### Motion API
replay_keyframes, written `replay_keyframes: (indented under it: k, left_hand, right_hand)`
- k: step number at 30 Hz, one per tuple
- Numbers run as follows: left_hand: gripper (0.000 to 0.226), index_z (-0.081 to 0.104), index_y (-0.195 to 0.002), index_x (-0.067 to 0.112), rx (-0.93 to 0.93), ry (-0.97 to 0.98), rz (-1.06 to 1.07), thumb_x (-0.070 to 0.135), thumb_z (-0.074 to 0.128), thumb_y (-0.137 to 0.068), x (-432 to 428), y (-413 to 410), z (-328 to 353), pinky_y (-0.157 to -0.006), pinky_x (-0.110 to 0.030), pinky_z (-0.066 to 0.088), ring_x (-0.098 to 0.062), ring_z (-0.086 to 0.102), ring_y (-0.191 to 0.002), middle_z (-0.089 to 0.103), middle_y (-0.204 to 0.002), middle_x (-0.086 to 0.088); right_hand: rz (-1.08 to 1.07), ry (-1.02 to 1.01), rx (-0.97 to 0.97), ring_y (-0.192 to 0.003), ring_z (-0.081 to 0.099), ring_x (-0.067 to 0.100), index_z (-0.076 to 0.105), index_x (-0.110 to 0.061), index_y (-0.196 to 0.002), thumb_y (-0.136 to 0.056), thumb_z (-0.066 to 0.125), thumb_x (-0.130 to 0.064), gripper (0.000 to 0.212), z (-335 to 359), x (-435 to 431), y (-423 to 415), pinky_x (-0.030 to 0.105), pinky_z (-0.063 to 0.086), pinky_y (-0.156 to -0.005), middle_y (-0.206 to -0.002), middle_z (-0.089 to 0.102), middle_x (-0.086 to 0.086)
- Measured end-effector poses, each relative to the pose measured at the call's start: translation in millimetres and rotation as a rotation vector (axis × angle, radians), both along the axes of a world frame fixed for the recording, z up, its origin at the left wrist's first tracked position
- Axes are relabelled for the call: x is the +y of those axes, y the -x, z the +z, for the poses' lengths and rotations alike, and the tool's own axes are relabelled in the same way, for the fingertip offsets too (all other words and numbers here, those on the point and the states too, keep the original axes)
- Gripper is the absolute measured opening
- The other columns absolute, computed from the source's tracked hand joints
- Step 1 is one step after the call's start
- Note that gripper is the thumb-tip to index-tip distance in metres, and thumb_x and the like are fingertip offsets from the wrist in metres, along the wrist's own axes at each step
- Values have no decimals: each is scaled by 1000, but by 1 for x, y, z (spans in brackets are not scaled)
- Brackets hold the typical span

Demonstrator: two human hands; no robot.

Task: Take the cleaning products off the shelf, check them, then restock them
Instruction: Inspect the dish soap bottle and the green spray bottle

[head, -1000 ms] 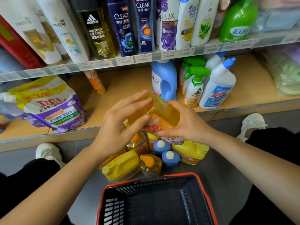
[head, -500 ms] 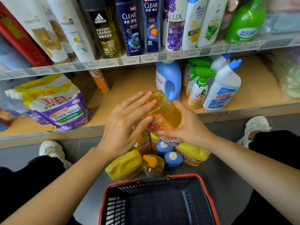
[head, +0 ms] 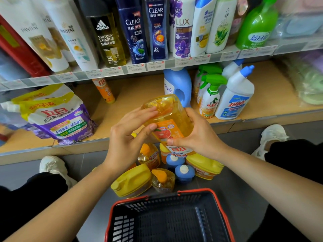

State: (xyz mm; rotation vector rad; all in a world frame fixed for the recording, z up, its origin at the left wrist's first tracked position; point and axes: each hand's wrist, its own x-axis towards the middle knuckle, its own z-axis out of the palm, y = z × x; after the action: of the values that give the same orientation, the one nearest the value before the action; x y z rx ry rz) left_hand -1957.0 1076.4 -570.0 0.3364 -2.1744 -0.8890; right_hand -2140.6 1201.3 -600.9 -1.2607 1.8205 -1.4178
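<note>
The left hand (head: pixel 129 137) lies against the left side of the orange dish-soap bottle (head: pixel 169 117) with its fingers (head: pixel 145 113) nearly straight and close together. They reach over the clear base, and the thumb tip touches the upper edge of the label. This hand steadies the bottle and does not wrap it. The right hand (head: pixel 197 135) grips the bottle's right side, its fingers curled behind the body and its thumb pressed along the lower part of the label. The bottle is held in the air, tilted with its base far and up and its neck pointing down and near. It hangs in front of the lower shelf (head: pixel 136 95) and above the pile of bottles (head: pixel 162 179) standing on the floor. Just beyond it on the shelf stands a blue detergent jug (head: pixel 176 82), with a green-topped spray bottle (head: pixel 209 96) to its right. A black basket (head: pixel 166 222) with a red rim sits nearest, well apart from the held bottle. Compared with a second ago little differs: both hands have kept their hold in much the same spot, and the base now shows slightly more.
</note>
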Motion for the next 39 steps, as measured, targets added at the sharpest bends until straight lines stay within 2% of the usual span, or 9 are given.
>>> replay_keyframes:
  k: [6, 13, 20, 24, 27, 30, 34, 37, 39]
  left_hand:
    - [34, 63, -131, 16, 21, -52, -44, 8, 64, -98, -5, 1, -7, -100, -44, 53, -20, 57, -128, 63, -132, 1]
    - [74, 35, -154, 35, -40, -316, -44, 12, 71, -93, -4, 1, -25, -88, -24, 58, -13, 60, -127, 46, -152, 8]
    - [58, 56, -141, 17, -551, -620, -82, 27, 77, -88, 10, 3, -63, -99, -40, 55, -15, 64, -120, 68, -129, 3]
    - [62, 51, -142, 18, -419, -969, -256, 26, 77, -86, 24, 21, -56, -89, -29, 58, -19, 68, -116, 71, -127, 2]
    - [64, 49, -144, 13, -288, -1133, -244, 26, 74, -86, 18, 39, -42, -97, -42, 56, -27, 66, -119, 68, -132, -8]
    - [52, 58, -132, 10, -211, -1169, -216, 26, 74, -85, 13, 48, -33, -85, -35, 61, -24, 72, -104, 73, -119, -9]
    - [52, 60, -128, 1, -155, -1239, -161, 29, 65, -85, 15, 47, -36, -71, -31, 61, -25, 74, -93, 75, -110, -12]
    - [60, 58, -128, -1, -109, -1249, -80, 34, 70, -82, 10, 49, -38, -71, -34, 63, -27, 75, -92, 75, -113, -15]
    - [64, 57, -128, 0, -91, -1264, -9, 39, 73, -80, 6, 50, -39, -68, -36, 62, -28, 76, -90, 76, -109, -14]
  right_hand:
    - [21, 16, -93, -103, 68, 1, 57, -36, -117, -65, 94, -29, 64, 0, -1, 1, 15, 54, -80, -111, 70, -20]
    - [21, -13, -310, -105, 72, 14, 60, -29, -120, -67, 91, -36, 62, -5, -4, 3, 35, 59, -85, -114, 74, -6]
    - [-93, 14, -532, -105, 72, 22, 60, -18, -126, -72, 86, -27, 60, -2, -2, 12, 48, 56, -92, -115, 74, 2]
    - [-83, 11, -654, -109, 70, 24, 61, -18, -128, -79, 76, -28, 52, 5, 6, 17, 48, 55, -94, -119, 73, 3]
    - [-26, -1, -681, -110, 70, 25, 62, -22, -127, -82, 73, -29, 46, 8, 11, 16, 45, 58, -90, -120, 72, 4]
    - [41, -72, -677, -114, 68, 24, 61, -23, -129, -87, 67, -37, 44, 6, 17, 17, 48, 57, -92, -124, 71, 3]
    - [110, -169, -585, -116, 67, 16, 57, -30, -136, -92, 57, -48, 47, 7, 24, 25, 45, 58, -90, -126, 69, -4]
    - [108, -198, -170, -98, 70, 3, 64, -42, -120, -90, 60, -55, 33, 7, 36, 25, 23, 56, -76, -107, 72, -18]
    - [86, -308, 123, -82, 68, -1, 66, -48, -97, -78, 67, -69, 28, 5, 49, 22, 20, 52, -68, -91, 69, -23]
